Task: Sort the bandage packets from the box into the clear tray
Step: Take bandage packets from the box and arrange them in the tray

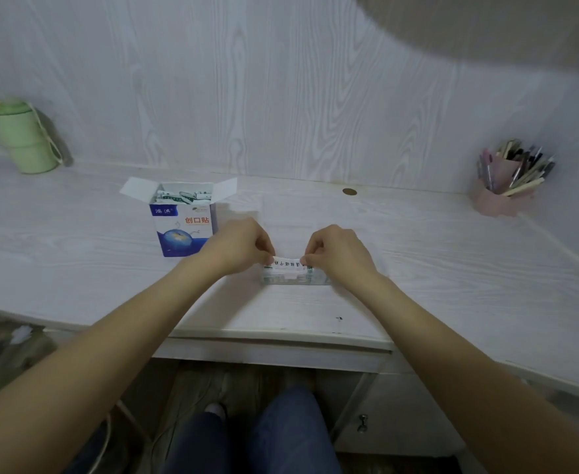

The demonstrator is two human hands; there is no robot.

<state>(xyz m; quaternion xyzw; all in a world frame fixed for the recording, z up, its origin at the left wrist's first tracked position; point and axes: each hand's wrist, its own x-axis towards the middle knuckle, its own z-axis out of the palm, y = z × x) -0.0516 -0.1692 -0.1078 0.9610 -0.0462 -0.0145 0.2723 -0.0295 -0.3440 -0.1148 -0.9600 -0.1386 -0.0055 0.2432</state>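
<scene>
A blue and white bandage box (182, 223) stands open on the desk, with several packets (182, 196) showing in its top. To its right lies the small clear tray (294, 278), holding packets. Over the tray a white bandage packet (287, 263) with green print is held level. My left hand (238, 246) pinches the packet's left end. Its right end is pinched by my right hand (337, 253). Both hands hide the tray's ends.
A green cup (19, 136) stands at the back left by the wall. A pink holder full of pens (507, 179) stands at the back right. A small brown disc (349, 191) lies near the wall. The desk's front edge (281, 336) runs just below my forearms.
</scene>
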